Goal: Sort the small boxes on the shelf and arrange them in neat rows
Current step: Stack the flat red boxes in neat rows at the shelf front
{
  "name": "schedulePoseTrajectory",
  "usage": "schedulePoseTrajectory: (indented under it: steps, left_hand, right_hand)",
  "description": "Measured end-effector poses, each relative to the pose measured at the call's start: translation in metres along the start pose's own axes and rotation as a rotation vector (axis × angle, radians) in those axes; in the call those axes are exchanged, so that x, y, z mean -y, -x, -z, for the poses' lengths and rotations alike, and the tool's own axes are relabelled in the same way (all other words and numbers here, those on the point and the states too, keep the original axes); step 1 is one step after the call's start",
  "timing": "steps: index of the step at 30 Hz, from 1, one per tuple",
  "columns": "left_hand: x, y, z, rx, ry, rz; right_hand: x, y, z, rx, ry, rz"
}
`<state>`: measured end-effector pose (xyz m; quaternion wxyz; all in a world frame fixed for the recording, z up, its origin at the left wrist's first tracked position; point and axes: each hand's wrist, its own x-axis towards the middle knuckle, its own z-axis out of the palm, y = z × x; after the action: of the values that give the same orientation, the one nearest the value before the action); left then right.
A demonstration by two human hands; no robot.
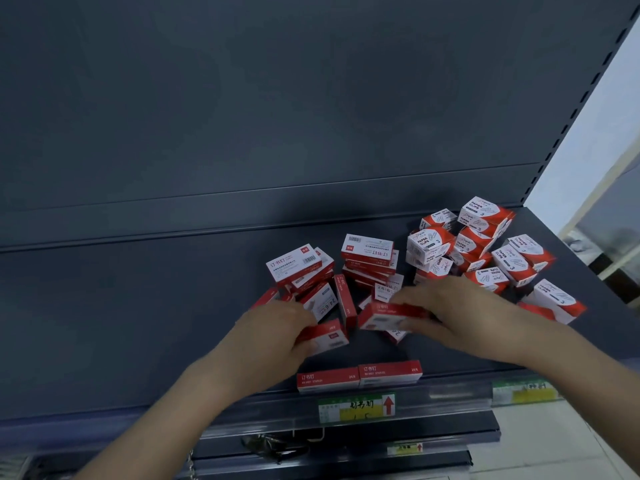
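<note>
A loose heap of red-and-white staple boxes (367,261) lies mid-shelf. To its right is a heap of paper clip boxes (481,244). Two staple boxes (358,375) stand side by side at the shelf's front edge. My left hand (277,330) grips one staple box (329,336) just in front of the heap. My right hand (446,306) grips another staple box (388,315), fingers over its top and thumb under it. Both boxes are blurred.
The dark grey shelf (138,323) stretches bare to the left, with a dark back panel (277,116) above. A price label with a red arrow (356,408) sits on the front rail. The shelf's right end (595,271) borders a bright aisle. Lower shelves lie below.
</note>
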<state>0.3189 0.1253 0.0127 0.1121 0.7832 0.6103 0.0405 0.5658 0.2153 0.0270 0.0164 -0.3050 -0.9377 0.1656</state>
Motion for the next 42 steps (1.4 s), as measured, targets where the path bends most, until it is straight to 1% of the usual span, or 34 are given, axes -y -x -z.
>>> schedulePoseTrajectory:
  steps: [3,7,9,11,12,14,15,16,17,18,20,23,25,29,33,35,38,40,42]
  left_hand:
    - [-0.006,0.003,-0.011,0.074,-0.010,0.051]
    - [-0.011,0.001,-0.018,0.140,0.006,0.065]
    - [-0.012,0.001,-0.017,0.157,0.036,0.064]
    - [-0.013,0.001,-0.013,0.094,0.091,0.098]
    - [-0.014,-0.001,-0.011,0.010,0.091,0.128]
    - [-0.012,-0.008,-0.007,-0.189,0.010,0.208]
    - [-0.012,-0.014,-0.006,-0.248,-0.042,0.252]
    - [-0.011,-0.020,-0.007,-0.264,-0.097,0.287]
    - [-0.011,-0.026,-0.008,-0.249,-0.149,0.314]
    - [-0.011,-0.031,-0.009,-0.216,-0.190,0.333]
    - [-0.013,-0.038,-0.012,-0.157,-0.248,0.355]
    - [-0.017,-0.042,-0.016,-0.139,-0.285,0.363]
    - [-0.021,-0.043,-0.020,-0.138,-0.260,0.383]
    - [-0.024,-0.044,-0.024,-0.164,-0.201,0.410]
    - [-0.025,-0.038,-0.021,-0.231,-0.111,0.339]
    - [-0.023,-0.031,-0.015,-0.244,-0.025,0.328]
    - [-0.017,-0.017,-0.006,-0.224,0.130,0.293]
    - [-0.013,-0.009,-0.006,-0.190,0.193,0.238]
    - [-0.011,-0.005,-0.009,-0.122,0.262,0.212]
  right_hand:
    - [0.013,-0.001,-0.011,0.154,0.055,-0.071]
    - [0.019,-0.006,-0.019,0.273,-0.039,-0.088]
    - [0.021,-0.008,-0.019,0.298,-0.068,-0.078]
    - [0.023,-0.011,-0.018,0.258,-0.091,-0.111]
    - [0.024,-0.014,-0.017,0.196,-0.102,-0.138]
    - [0.027,-0.025,-0.016,-0.003,-0.081,-0.174]
    - [0.030,-0.033,-0.015,-0.103,-0.058,-0.191]
    - [0.033,-0.042,-0.015,-0.176,-0.040,-0.214]
    - [0.036,-0.052,-0.016,-0.212,-0.023,-0.241]
    - [0.039,-0.061,-0.017,-0.211,0.002,-0.271]
    - [0.042,-0.078,-0.024,-0.158,0.054,-0.326]
    - [0.043,-0.092,-0.034,-0.089,0.042,-0.378]
    - [0.044,-0.095,-0.037,-0.092,0.048,-0.391]
    - [0.043,-0.085,-0.031,-0.187,0.104,-0.422]
    - [0.043,-0.058,-0.013,-0.271,0.162,-0.354]
    - [0.042,-0.043,-0.007,-0.225,0.117,-0.328]
    - [0.044,-0.027,-0.002,-0.108,0.037,-0.309]
    - [0.045,-0.021,-0.001,-0.042,0.051,-0.289]
    - [0.045,-0.020,-0.003,0.031,0.036,-0.262]
